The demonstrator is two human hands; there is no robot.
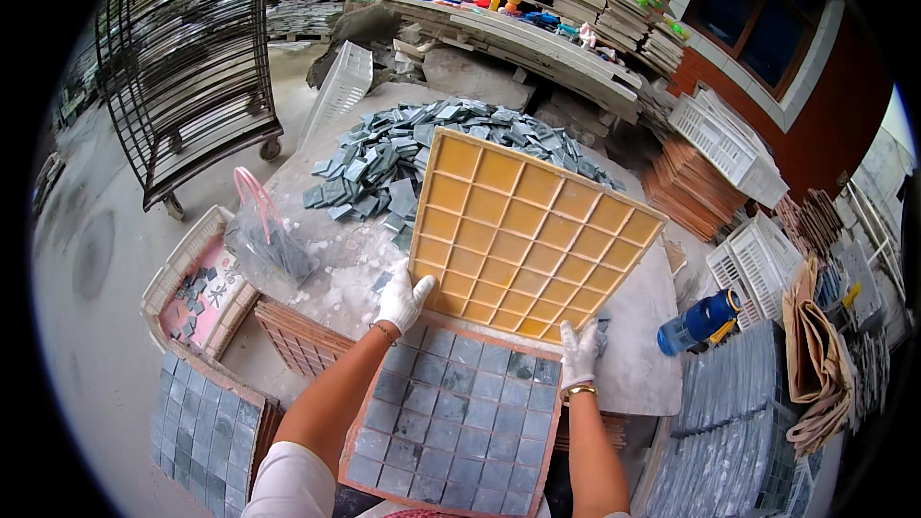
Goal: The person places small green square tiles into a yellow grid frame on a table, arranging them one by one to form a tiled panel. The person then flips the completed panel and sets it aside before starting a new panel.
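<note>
Head view, looking down over my worktable (633, 364). My left hand (403, 297), in a white glove, grips the near left edge of a yellow plastic grid mould (523, 230), fingers closed over its rim. My right hand (578, 353), also gloved, is at the mould's near right corner; it seems to pinch the lower edge, though the glove hides the fingertips and I cannot tell how firmly it is closed. The mould is tilted up, its far edge raised toward the pile of loose grey-blue square tiles (422, 149) heaped on the far side of the table, its near edge low and close to a sheet of grey mosaic tiles (460, 417) set in a brown-rimmed frame directly below my forearms.

To my left, just beside the table, a clear plastic bag with pink handles (261, 235) sits near a white crate (187, 264) holding a few tiles. A second tiled sheet (201, 436) lies lower left. To my right, a blue bottle (700, 321) rests on its side at the table edge, with stacked tile sheets (729, 422) below it and white baskets (753, 264) beyond. A black wire trolley (187, 67) stands far left.
</note>
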